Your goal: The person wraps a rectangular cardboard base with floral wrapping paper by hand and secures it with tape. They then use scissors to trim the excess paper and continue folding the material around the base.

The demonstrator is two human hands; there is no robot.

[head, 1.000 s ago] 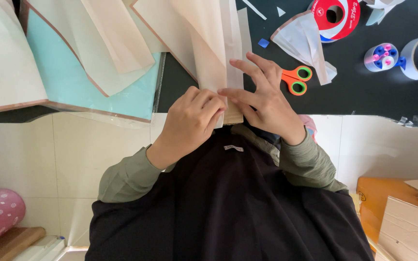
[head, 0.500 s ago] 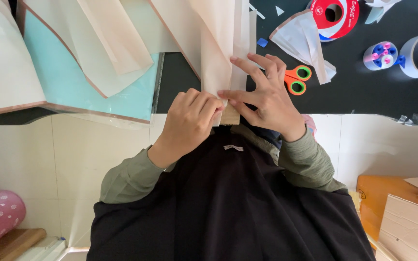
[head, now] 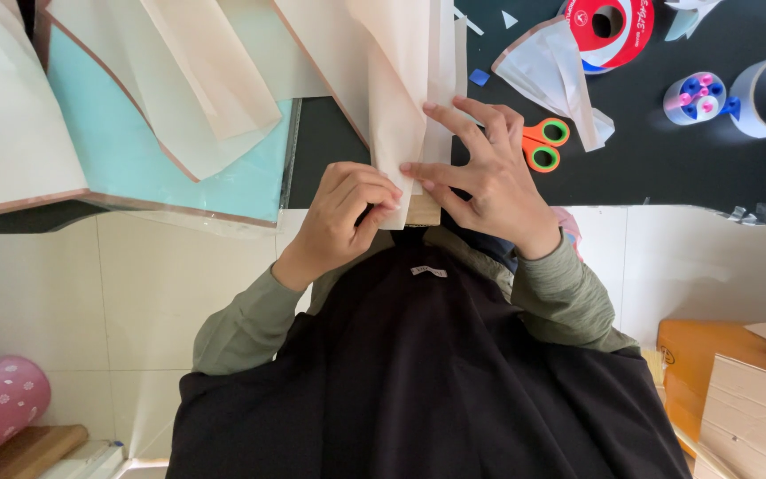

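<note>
The left hand (head: 347, 217) is curled, its fingertips pinching the near edge of the folded cream paper strip (head: 410, 98). The right hand (head: 480, 177) lies just beside it with fingers spread, pressing flat on the same strip — the paper runs away from both hands across the black table (head: 693, 168). Beside the right hand, on its far side from the strip, lie orange-handled scissors (head: 544, 146); beyond them sits a red tape roll (head: 609, 22).
</note>
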